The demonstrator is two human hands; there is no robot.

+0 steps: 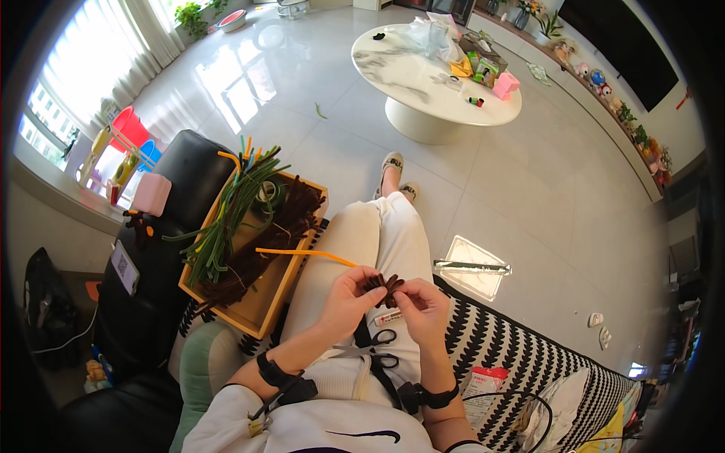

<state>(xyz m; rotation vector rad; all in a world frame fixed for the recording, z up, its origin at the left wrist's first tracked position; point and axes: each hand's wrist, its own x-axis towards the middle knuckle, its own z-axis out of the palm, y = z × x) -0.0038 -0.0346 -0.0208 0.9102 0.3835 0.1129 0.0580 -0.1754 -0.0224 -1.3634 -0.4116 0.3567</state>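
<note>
Above my lap, my left hand point(347, 300) and my right hand point(425, 308) pinch a dark brown flower-like piece point(387, 290) of looped fuzzy chenille stems from both sides. An orange chenille stem point(306, 253) runs out leftward from behind my left hand; where its near end goes is hidden. On my lap below the hands lie a small white tube point(389, 318) with red marks and a pair of scissors point(384, 337) with dark handles. Left of my legs, a wooden tray point(260, 331) holds brown chenille stems point(253, 266), green chenille stems point(219, 219) and a roll of tape point(268, 192).
The black sofa arm point(143, 279) carries a phone point(124, 268) and a pink box point(152, 194). A red-and-white packet point(483, 392) and a black cable point(540, 404) lie on the patterned sofa cover at right. Ahead stands a round white table point(377, 72) with bags and boxes.
</note>
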